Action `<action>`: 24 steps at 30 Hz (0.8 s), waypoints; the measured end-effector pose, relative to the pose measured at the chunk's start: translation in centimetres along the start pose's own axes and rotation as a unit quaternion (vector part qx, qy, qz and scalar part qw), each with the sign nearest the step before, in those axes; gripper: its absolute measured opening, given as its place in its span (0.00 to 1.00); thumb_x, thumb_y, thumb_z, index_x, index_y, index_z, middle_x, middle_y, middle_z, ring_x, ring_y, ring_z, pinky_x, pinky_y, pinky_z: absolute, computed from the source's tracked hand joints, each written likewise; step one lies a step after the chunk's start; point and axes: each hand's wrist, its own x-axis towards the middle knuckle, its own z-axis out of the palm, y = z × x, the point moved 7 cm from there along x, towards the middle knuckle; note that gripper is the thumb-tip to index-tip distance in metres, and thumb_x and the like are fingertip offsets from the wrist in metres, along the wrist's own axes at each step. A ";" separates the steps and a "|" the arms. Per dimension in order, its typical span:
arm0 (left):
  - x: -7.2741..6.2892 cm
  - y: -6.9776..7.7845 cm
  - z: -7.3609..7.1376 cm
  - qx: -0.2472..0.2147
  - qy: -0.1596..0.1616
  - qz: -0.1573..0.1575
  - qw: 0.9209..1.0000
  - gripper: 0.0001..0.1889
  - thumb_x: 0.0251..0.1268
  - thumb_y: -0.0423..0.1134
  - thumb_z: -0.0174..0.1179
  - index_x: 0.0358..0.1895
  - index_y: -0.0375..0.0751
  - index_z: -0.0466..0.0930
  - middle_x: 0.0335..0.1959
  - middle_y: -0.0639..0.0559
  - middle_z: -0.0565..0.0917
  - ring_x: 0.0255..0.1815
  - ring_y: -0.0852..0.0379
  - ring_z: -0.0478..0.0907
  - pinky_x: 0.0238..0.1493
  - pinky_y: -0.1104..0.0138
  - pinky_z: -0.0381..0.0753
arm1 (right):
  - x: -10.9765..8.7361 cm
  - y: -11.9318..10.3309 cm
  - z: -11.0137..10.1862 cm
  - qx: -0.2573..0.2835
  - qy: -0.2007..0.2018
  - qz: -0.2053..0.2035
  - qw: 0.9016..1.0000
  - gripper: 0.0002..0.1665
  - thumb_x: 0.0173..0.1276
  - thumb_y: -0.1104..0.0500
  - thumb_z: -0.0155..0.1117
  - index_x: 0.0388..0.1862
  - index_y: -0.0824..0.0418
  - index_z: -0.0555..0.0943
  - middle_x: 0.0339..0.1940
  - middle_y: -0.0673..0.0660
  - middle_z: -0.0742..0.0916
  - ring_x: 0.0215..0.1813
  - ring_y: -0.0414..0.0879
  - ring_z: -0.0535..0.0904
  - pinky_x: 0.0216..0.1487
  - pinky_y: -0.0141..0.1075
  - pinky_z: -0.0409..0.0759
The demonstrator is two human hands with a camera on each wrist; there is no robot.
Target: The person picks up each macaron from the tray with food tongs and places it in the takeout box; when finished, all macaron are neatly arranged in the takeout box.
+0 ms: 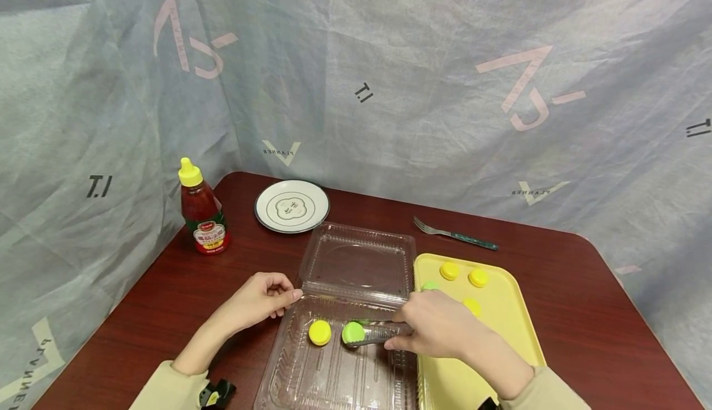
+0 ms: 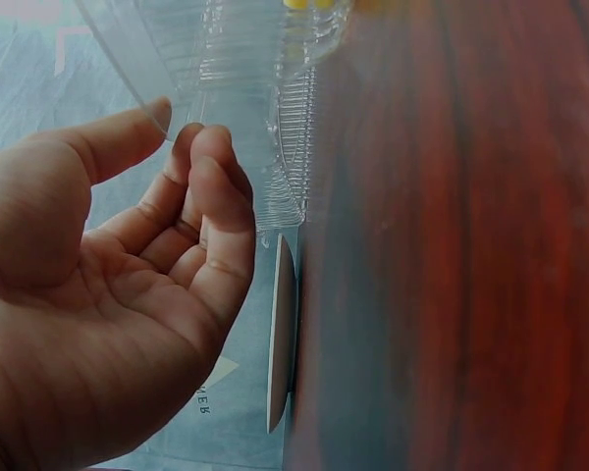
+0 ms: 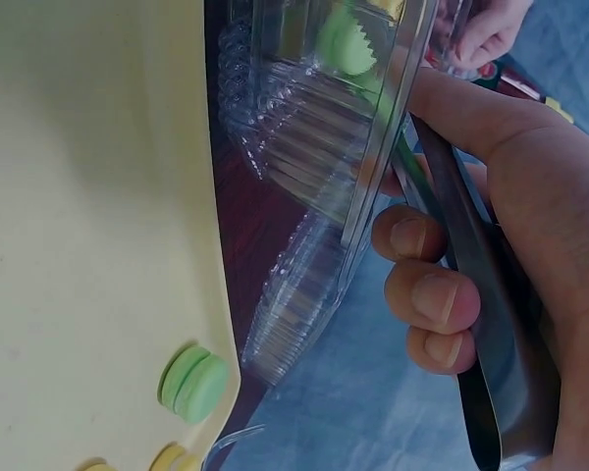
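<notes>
My right hand grips a pair of metal tongs, fingers curled round both arms. The tips of the tongs are at a green macaron inside the clear plastic container; whether they squeeze it is hard to tell. Just left of it in the container lies a yellow macaron. My left hand pinches the container's left rim near the hinge between thumb and index finger, as the left wrist view also shows. The container's lid is folded back flat on the table.
Right of the container, a yellow tray bears several yellow macarons and a green macaron. Behind stand a white plate and a fork. A ketchup bottle is at the left edge of the table.
</notes>
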 end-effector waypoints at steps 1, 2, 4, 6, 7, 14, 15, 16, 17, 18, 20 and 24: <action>0.0 0.0 0.0 0.001 0.001 -0.001 1.000 0.12 0.68 0.43 0.65 0.32 0.37 0.80 0.19 0.50 0.78 0.21 0.54 0.76 0.24 0.65 0.78 | 0.0 0.0 0.0 0.000 -0.002 0.001 1.000 0.22 0.61 0.38 0.72 0.17 0.43 0.72 0.11 0.34 0.65 0.16 0.28 0.58 0.19 0.28 0.63; 0.0 0.0 0.0 0.001 0.000 0.001 1.000 0.12 0.68 0.43 0.65 0.32 0.37 0.80 0.19 0.50 0.78 0.21 0.54 0.76 0.24 0.65 0.78 | 0.1 0.0 0.1 0.000 -0.003 0.002 1.000 0.22 0.61 0.38 0.72 0.17 0.43 0.72 0.11 0.34 0.65 0.16 0.28 0.58 0.19 0.28 0.63; 0.0 0.1 0.0 0.002 0.000 0.000 1.000 0.13 0.68 0.43 0.65 0.32 0.37 0.80 0.19 0.50 0.78 0.21 0.55 0.76 0.24 0.65 0.78 | 0.2 0.0 0.1 0.000 -0.005 0.003 1.000 0.22 0.60 0.38 0.72 0.17 0.43 0.72 0.11 0.35 0.65 0.16 0.29 0.58 0.20 0.29 0.63; -0.1 0.1 0.0 0.002 0.000 -0.001 1.000 0.12 0.68 0.43 0.65 0.32 0.37 0.80 0.19 0.50 0.78 0.21 0.55 0.75 0.24 0.65 0.77 | 0.2 -0.1 0.2 -0.001 -0.005 0.002 1.000 0.22 0.60 0.39 0.73 0.18 0.43 0.73 0.11 0.35 0.65 0.17 0.30 0.58 0.20 0.29 0.63; -0.1 0.2 0.0 0.001 0.000 -0.001 1.000 0.12 0.68 0.43 0.65 0.32 0.37 0.80 0.19 0.50 0.78 0.21 0.55 0.75 0.24 0.65 0.77 | 0.2 -0.1 0.2 -0.002 -0.005 0.002 1.000 0.22 0.60 0.39 0.73 0.17 0.44 0.73 0.11 0.35 0.65 0.17 0.30 0.58 0.20 0.29 0.64; -0.1 0.3 0.1 -0.009 -0.002 0.004 1.000 0.11 0.68 0.42 0.65 0.33 0.36 0.81 0.19 0.49 0.78 0.22 0.54 0.75 0.23 0.65 0.77 | 0.2 -0.1 0.3 -0.009 -0.003 0.000 1.000 0.22 0.60 0.38 0.73 0.18 0.44 0.72 0.11 0.35 0.65 0.17 0.31 0.59 0.21 0.30 0.65; -0.1 0.3 0.1 -0.011 -0.003 0.004 1.000 0.11 0.68 0.41 0.65 0.33 0.36 0.81 0.20 0.49 0.78 0.22 0.54 0.75 0.23 0.65 0.77 | 0.2 -0.1 0.3 -0.009 -0.002 0.000 1.000 0.22 0.60 0.38 0.73 0.17 0.44 0.72 0.11 0.35 0.65 0.17 0.31 0.59 0.21 0.30 0.65; -0.1 0.3 0.1 -0.012 -0.003 0.004 1.000 0.11 0.69 0.41 0.65 0.33 0.36 0.81 0.20 0.49 0.78 0.22 0.54 0.75 0.23 0.65 0.77 | 0.2 -0.1 0.3 -0.009 -0.002 0.001 1.000 0.22 0.60 0.38 0.72 0.17 0.44 0.72 0.11 0.35 0.65 0.17 0.31 0.59 0.21 0.31 0.65; -0.1 0.4 0.1 -0.014 -0.003 0.006 1.000 0.11 0.69 0.41 0.64 0.33 0.36 0.81 0.20 0.49 0.78 0.22 0.54 0.75 0.23 0.65 0.76 | 0.2 -0.1 0.2 -0.008 -0.002 0.001 1.000 0.23 0.60 0.38 0.72 0.17 0.44 0.72 0.11 0.35 0.64 0.17 0.30 0.59 0.21 0.31 0.65; -0.1 0.4 0.1 -0.016 -0.003 0.007 1.000 0.11 0.69 0.41 0.64 0.33 0.36 0.81 0.20 0.49 0.78 0.22 0.54 0.75 0.23 0.65 0.76 | 0.2 -0.1 0.2 -0.008 -0.002 0.001 1.000 0.23 0.60 0.37 0.72 0.17 0.44 0.72 0.11 0.35 0.64 0.16 0.30 0.59 0.21 0.30 0.65; -0.1 0.5 0.1 -0.015 -0.003 0.009 1.000 0.11 0.69 0.41 0.64 0.33 0.36 0.81 0.20 0.49 0.78 0.22 0.54 0.75 0.23 0.65 0.76 | 0.2 -0.1 0.2 -0.007 0.000 0.002 1.000 0.23 0.60 0.37 0.72 0.17 0.44 0.72 0.10 0.35 0.64 0.16 0.30 0.59 0.21 0.30 0.65; -0.1 0.3 0.0 -0.007 -0.001 -0.001 1.000 0.12 0.68 0.42 0.65 0.32 0.36 0.81 0.19 0.49 0.78 0.22 0.55 0.75 0.23 0.66 0.77 | 0.2 0.0 0.1 -0.008 0.000 0.009 1.000 0.24 0.59 0.36 0.72 0.17 0.45 0.72 0.10 0.35 0.62 0.15 0.29 0.58 0.20 0.30 0.64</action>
